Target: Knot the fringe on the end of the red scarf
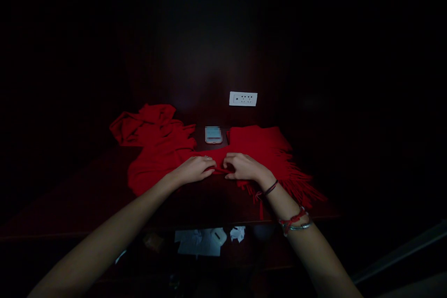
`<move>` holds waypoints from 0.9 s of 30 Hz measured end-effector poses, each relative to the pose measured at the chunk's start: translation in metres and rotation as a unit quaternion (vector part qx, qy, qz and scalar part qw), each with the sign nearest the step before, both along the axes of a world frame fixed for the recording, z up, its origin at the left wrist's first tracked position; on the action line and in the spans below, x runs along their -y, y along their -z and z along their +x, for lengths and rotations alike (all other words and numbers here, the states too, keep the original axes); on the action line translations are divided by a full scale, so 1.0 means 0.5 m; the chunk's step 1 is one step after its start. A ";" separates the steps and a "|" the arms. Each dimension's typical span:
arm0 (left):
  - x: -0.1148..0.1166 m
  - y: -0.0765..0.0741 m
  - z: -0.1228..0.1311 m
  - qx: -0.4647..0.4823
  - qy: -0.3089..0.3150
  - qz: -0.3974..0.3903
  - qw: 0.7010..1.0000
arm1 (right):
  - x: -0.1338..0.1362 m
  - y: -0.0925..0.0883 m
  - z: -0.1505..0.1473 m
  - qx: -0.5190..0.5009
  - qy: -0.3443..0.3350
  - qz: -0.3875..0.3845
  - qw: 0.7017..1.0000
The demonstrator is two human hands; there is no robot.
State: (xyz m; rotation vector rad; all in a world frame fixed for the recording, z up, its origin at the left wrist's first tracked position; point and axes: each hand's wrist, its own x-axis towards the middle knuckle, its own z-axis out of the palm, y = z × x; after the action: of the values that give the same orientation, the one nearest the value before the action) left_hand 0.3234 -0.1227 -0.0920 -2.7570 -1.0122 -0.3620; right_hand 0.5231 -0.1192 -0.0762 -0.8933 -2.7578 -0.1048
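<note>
A red fringed scarf lies across the dark tabletop, bunched on the left and flatter on the right, where its tassels spread out. My left hand has its fingers curled on the near edge of the cloth's narrow middle stretch, thumb below. Close by on the right, my right hand pinches the same edge with bent fingers. A small gap of red cloth shows between the two hands. Just behind this stretch a phone with a lit screen lies on the table.
A white socket plate is on the dark back wall. The table's front edge runs below my wrists. Under it, white papers and a crumpled white piece lie lower down. Deep shadow covers both sides.
</note>
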 end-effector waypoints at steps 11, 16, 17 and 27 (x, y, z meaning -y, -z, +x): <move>-0.011 0.003 -0.010 0.007 0.037 0.006 0.999 | 0.047 0.022 0.019 -0.013 0.099 0.044 0.994; -0.006 0.000 -0.012 -0.001 0.058 0.006 0.998 | 0.084 0.059 0.032 -0.047 0.170 0.096 0.980; -0.005 -0.001 -0.012 -0.002 0.060 0.007 0.998 | 0.085 0.064 0.034 -0.052 0.172 0.099 0.979; -0.001 -0.005 -0.015 -0.025 0.051 0.005 0.998 | 0.081 0.062 0.045 -0.072 0.135 0.099 0.983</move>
State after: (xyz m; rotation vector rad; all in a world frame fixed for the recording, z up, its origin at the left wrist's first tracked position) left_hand 0.3160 -0.1223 -0.0896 -2.7998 -0.8583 -0.3100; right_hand 0.5457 -0.1597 -0.1072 -1.1635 -2.4304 -0.3414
